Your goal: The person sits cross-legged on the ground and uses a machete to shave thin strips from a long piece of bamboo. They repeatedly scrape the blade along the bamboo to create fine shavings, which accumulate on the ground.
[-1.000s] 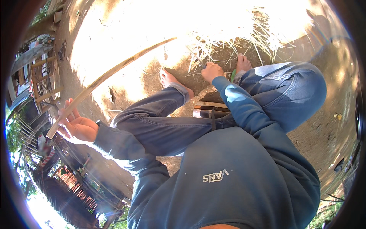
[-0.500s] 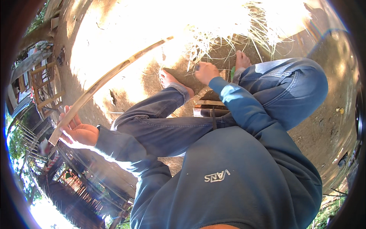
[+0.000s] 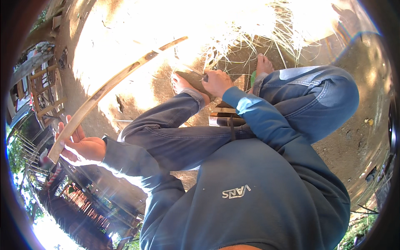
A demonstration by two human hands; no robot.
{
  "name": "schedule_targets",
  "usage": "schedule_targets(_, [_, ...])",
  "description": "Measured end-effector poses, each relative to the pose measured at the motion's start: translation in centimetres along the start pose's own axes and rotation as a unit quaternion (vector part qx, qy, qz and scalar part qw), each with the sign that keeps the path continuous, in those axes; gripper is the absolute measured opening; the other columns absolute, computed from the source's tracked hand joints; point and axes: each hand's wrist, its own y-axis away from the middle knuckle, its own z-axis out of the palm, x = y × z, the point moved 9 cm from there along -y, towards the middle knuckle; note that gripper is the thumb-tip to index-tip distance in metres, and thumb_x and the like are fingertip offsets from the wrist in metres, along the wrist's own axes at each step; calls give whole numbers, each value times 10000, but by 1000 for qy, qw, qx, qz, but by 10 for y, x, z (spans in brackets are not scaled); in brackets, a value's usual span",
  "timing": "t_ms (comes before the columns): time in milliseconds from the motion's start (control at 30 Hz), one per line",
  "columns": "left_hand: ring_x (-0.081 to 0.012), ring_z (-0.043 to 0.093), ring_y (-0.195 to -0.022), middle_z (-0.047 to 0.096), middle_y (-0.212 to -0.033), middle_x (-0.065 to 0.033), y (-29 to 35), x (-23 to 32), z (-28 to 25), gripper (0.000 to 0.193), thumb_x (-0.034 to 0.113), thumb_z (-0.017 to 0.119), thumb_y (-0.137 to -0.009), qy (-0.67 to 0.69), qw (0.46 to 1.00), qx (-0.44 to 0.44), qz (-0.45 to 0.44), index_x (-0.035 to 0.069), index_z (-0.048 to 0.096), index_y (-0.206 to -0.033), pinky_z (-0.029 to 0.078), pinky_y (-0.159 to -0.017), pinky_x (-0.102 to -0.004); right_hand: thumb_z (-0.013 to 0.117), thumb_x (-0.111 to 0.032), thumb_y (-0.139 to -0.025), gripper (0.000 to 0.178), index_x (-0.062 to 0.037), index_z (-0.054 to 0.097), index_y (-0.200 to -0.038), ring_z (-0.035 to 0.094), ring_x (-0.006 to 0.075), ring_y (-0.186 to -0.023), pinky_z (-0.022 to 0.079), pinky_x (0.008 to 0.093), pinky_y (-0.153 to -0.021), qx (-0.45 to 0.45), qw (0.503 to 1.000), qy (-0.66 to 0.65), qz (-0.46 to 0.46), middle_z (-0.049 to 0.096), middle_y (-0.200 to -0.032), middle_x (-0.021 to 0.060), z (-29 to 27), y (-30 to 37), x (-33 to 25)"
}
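Note:
A long, pale split bamboo strip [image 3: 98,96], with darker patches toward its far end, slants from the lower left up to the bright ground ahead. My left hand [image 3: 83,146] is closed around its near end, thumb on one side and fingers on the other. My right hand [image 3: 217,83] is closed in front of my lower legs on the dark handle of what looks like a knife [image 3: 205,77]. A thin, blade-like length runs from that handle toward the strip's far part. Glare hides its tip, so I cannot tell whether it touches the strip.
Thin pale shavings [image 3: 287,25] lie heaped beyond my bare feet [image 3: 181,84]. Between my legs is a wooden block-like object [image 3: 225,121] with a dark strap [image 3: 232,129]. Wooden frames [image 3: 41,93] stand at the far left. Strong sunlight washes out the ground ahead.
My right hand has shifted left and slightly nearer, bringing the handle and blade-like length into clearer view. My left hand and the bamboo strip have moved slightly left.

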Motion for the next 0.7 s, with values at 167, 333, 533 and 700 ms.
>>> schedule_targets(167, [-391,667,-868,623,-1010,-229,-6,0,0,269,189,431,-965,4,1000,-4,8,-56,471,-1067,626,-715,-411,581,-260,-796,261,-51,655,-932,651,363,-874,505,445,-807,27,994,-26,99,667,-884,207,8,-12,58])
schedule_targets(333, [-383,669,-873,624,-1018,-227,0,10,4,264,189,427,-963,-12,1000,-2,6,-54,470,-1055,622,-706,-413,587,-236,-789,236,-53,657,-922,652,369,-863,504,449,-802,30,995,1,92,670,-881,202,3,-10,40])
schedule_targets(533, [-386,665,-884,615,-991,-218,-6,2,1,218,159,438,-959,13,1000,16,-6,-45,478,-1025,608,-754,-447,560,-274,-809,273,-68,658,-959,652,369,-874,504,452,-806,32,990,11,136,674,-888,191,12,-15,94])
schedule_targets(700, [-363,664,-860,589,-900,-171,-14,-32,-12,159,125,475,-953,116,992,-27,-37,-34,490,-965,593,-803,-476,566,-297,-825,284,-80,665,-980,657,339,-867,505,422,-806,-8,998,-66,-18,680,-895,174,-13,3,-24])
